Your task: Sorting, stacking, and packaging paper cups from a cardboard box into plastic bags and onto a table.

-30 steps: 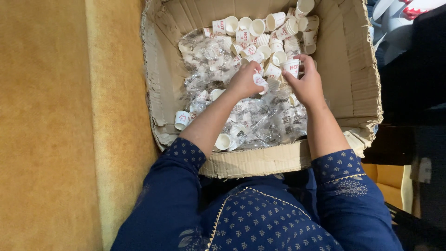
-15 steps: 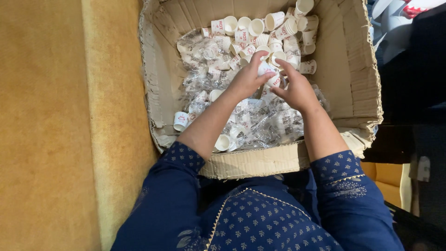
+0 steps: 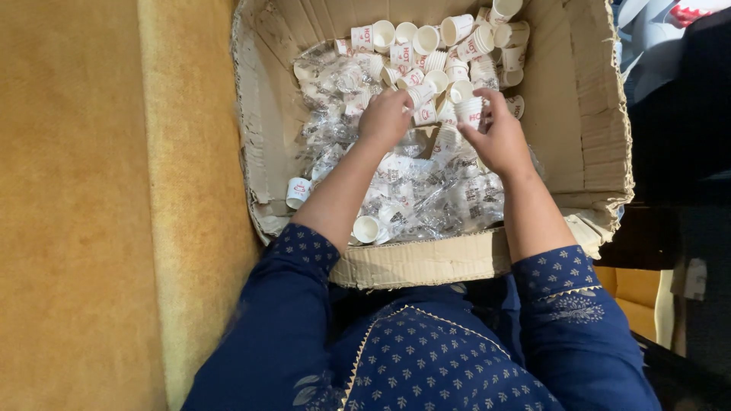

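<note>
A large open cardboard box (image 3: 579, 114) lies in front of me, filled with small white paper cups with red print (image 3: 426, 46) and clear plastic wrappers (image 3: 426, 190). My left hand (image 3: 384, 118) reaches into the middle of the box, its fingers closed on a small white paper cup (image 3: 421, 94). Beside it, my right hand (image 3: 499, 137) grips a short stack of the same cups (image 3: 470, 110). Both hands sit close together above the wrappers.
Loose cups lie near the box's front left corner (image 3: 297, 192) and front edge (image 3: 366, 228). The box's torn front flap (image 3: 426, 262) rests against my dark blue patterned clothing. A tan carpeted surface (image 3: 91, 205) runs along the left. Dark furniture stands at the right.
Both hands have moved further into the box, toward the pile of cups at the back, still holding cups.
</note>
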